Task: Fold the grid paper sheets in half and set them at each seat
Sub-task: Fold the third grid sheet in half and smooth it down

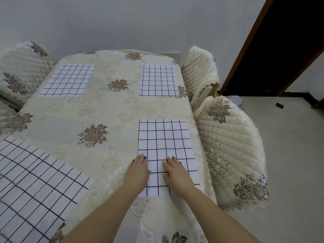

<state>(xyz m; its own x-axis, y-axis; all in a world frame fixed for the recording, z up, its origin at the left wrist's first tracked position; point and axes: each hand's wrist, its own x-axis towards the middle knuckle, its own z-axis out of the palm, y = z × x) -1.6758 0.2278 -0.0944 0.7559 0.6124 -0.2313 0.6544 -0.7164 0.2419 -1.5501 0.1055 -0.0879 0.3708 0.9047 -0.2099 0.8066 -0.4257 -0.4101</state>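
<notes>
A folded white sheet with a black grid (164, 142) lies at the table's near right side. My left hand (137, 172) rests flat on its lower left edge, fingers straight. My right hand (177, 174) presses flat on its lower middle. Two more folded grid sheets lie at the far left (68, 80) and far right (158, 80) of the table. A larger grid sheet (31, 186) lies at the near left corner, hanging a little over the edge.
The table wears a cream floral cloth (108, 111). Quilted cream chairs stand at the right (229, 146), far right (199, 71) and far left (19, 71). A dark doorway with a brown frame (284, 50) opens at the upper right over a tiled floor.
</notes>
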